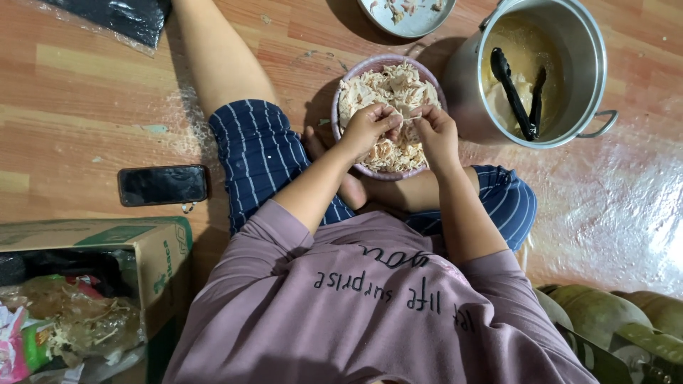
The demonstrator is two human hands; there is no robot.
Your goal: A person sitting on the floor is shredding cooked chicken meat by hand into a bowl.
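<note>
Both hands, left hand and right hand, pinch shredded meat over the bowl.

A wooden plank floor is seen under everything. A black phone is laid flat on it at the left, with a cardboard box just below it. A metal pot is set at the upper right, a metal plate at the top edge, and a black plastic bag at the upper left.
</note>
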